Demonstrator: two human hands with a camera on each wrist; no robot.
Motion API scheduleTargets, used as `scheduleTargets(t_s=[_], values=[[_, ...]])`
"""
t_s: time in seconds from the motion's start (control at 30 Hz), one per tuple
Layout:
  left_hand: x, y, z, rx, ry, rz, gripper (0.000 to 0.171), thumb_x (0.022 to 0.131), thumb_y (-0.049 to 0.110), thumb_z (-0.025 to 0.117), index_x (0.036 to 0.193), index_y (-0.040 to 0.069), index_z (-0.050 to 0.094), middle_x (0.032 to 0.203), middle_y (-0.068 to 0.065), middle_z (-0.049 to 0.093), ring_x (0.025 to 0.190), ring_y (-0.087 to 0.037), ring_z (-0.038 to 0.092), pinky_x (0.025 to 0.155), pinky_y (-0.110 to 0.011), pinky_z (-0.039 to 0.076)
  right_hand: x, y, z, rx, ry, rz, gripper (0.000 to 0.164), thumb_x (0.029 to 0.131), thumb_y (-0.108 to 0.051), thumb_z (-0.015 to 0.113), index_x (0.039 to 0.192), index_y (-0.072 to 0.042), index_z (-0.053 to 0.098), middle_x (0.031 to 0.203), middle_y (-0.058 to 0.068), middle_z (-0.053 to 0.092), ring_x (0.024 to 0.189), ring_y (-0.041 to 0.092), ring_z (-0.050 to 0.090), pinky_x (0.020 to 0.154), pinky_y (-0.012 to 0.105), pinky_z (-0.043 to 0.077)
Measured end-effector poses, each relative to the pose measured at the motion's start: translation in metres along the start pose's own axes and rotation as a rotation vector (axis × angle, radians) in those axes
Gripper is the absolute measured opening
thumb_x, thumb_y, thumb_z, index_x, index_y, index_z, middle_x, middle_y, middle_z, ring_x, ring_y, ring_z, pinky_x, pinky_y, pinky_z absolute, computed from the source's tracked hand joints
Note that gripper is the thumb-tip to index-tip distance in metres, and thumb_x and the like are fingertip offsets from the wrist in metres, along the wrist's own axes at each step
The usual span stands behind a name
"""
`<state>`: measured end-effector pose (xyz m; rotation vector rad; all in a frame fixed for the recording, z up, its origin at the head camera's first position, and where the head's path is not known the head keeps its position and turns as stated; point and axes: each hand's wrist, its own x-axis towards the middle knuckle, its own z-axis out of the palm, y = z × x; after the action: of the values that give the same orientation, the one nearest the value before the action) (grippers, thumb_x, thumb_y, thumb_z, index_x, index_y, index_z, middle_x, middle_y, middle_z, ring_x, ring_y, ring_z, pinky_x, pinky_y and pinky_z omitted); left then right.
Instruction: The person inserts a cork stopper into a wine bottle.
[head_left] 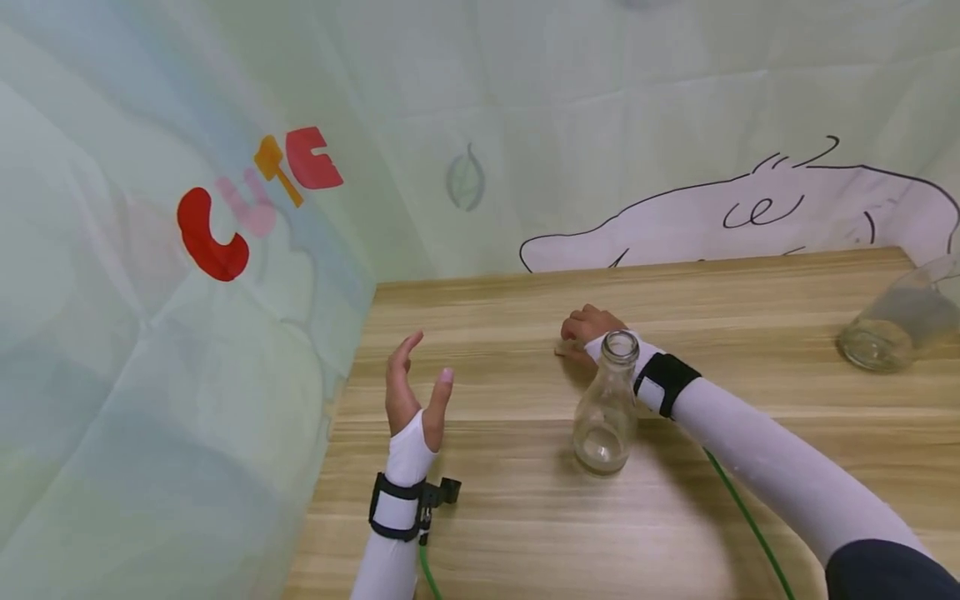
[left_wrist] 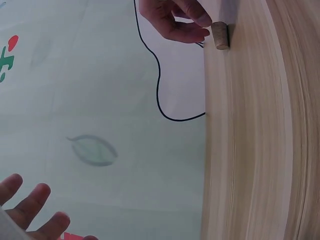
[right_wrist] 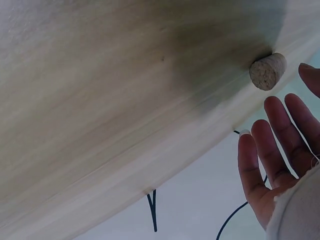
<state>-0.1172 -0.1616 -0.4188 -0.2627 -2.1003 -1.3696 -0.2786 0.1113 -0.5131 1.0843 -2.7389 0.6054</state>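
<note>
A small cork stopper (right_wrist: 267,72) lies on its side on the wooden table, also visible in the left wrist view as a cork (left_wrist: 220,36). My right hand (head_left: 588,329) is right beside it, fingers loosely bent; in the right wrist view a gap shows between the hand (right_wrist: 282,145) and the cork. Nearer me stands an upright clear glass bottle (head_left: 606,417) with an uncovered mouth, its neck overlapping my right wrist in the head view. Over the table's left side my left hand (head_left: 412,396) is held up, fingers spread, holding nothing.
At the right edge is a clear glass vessel (head_left: 881,342), partly cut off. The wooden table (head_left: 495,517) meets printed cloth (head_left: 420,208) at the back and left. A green cable (head_left: 750,521) runs beneath my right forearm, another (head_left: 427,567) by the left.
</note>
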Motion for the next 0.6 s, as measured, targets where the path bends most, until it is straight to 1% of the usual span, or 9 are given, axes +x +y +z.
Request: scheduleTargets(t_s=[0.07, 0.2, 0.27, 0.37, 0.43, 0.53, 0.6], values=[[-0.001, -0.002, 0.001, 0.000, 0.001, 0.002, 0.056, 0.088, 0.002, 0.062, 0.138, -0.014, 0.044, 0.139, -0.031, 0.046, 0.131, -0.041, 0.040, 0.109, -0.058, 0.024, 0.001, -0.001, 0.003, -0.018, -0.010, 0.009, 0.020, 0.080, -0.016, 0.084, 0.093, -0.007, 0.072, 0.091, 0.004, 0.066, 0.088, 0.026, 0.057, 0.073, 0.041, 0.050], [-0.004, -0.003, 0.004, -0.004, -0.001, 0.008, 0.055, 0.088, 0.002, 0.062, 0.138, -0.014, 0.044, 0.139, -0.031, 0.047, 0.131, -0.041, 0.040, 0.108, -0.057, 0.025, 0.000, 0.002, 0.010, -0.035, 0.017, -0.008, 0.019, 0.078, -0.012, 0.086, 0.089, -0.008, 0.071, 0.088, 0.003, 0.067, 0.085, 0.024, 0.056, 0.072, 0.039, 0.049], [-0.005, -0.004, 0.005, -0.003, 0.000, 0.013, 0.055, 0.088, 0.001, 0.063, 0.137, -0.014, 0.045, 0.138, -0.032, 0.047, 0.130, -0.042, 0.041, 0.108, -0.058, 0.025, 0.000, 0.005, 0.015, -0.038, 0.033, -0.016, 0.018, 0.078, -0.013, 0.086, 0.087, -0.009, 0.071, 0.086, 0.003, 0.067, 0.083, 0.024, 0.056, 0.071, 0.039, 0.049], [-0.006, -0.003, 0.006, 0.005, -0.002, 0.019, 0.055, 0.087, 0.000, 0.063, 0.137, -0.015, 0.045, 0.137, -0.033, 0.047, 0.129, -0.043, 0.041, 0.107, -0.060, 0.026, -0.001, 0.011, 0.021, -0.037, 0.036, -0.014, 0.017, 0.080, -0.014, 0.086, 0.087, -0.010, 0.071, 0.086, 0.002, 0.067, 0.081, 0.023, 0.057, 0.071, 0.037, 0.050], [-0.006, -0.004, 0.006, 0.002, 0.000, 0.018, 0.055, 0.088, 0.000, 0.062, 0.137, -0.014, 0.045, 0.137, -0.032, 0.047, 0.129, -0.042, 0.041, 0.107, -0.059, 0.026, -0.001, 0.013, 0.022, -0.018, 0.038, -0.012, 0.016, 0.081, -0.013, 0.085, 0.088, -0.010, 0.071, 0.086, 0.002, 0.066, 0.081, 0.023, 0.057, 0.071, 0.037, 0.050], [-0.007, -0.004, 0.007, -0.002, -0.003, 0.026, 0.054, 0.088, 0.000, 0.062, 0.137, -0.014, 0.045, 0.137, -0.032, 0.047, 0.129, -0.043, 0.041, 0.106, -0.059, 0.027, -0.003, 0.012, 0.013, 0.051, 0.076, -0.040, 0.020, 0.078, -0.004, 0.085, 0.092, -0.007, 0.070, 0.087, 0.004, 0.064, 0.081, 0.024, 0.058, 0.071, 0.039, 0.051], [-0.007, -0.005, 0.008, -0.004, -0.006, 0.033, 0.054, 0.087, 0.000, 0.062, 0.137, -0.014, 0.045, 0.136, -0.032, 0.048, 0.129, -0.043, 0.042, 0.106, -0.059, 0.027, -0.004, 0.008, -0.002, 0.119, 0.121, -0.070, 0.024, 0.076, 0.003, 0.083, 0.094, -0.004, 0.069, 0.088, 0.006, 0.062, 0.081, 0.026, 0.060, 0.071, 0.041, 0.052]])
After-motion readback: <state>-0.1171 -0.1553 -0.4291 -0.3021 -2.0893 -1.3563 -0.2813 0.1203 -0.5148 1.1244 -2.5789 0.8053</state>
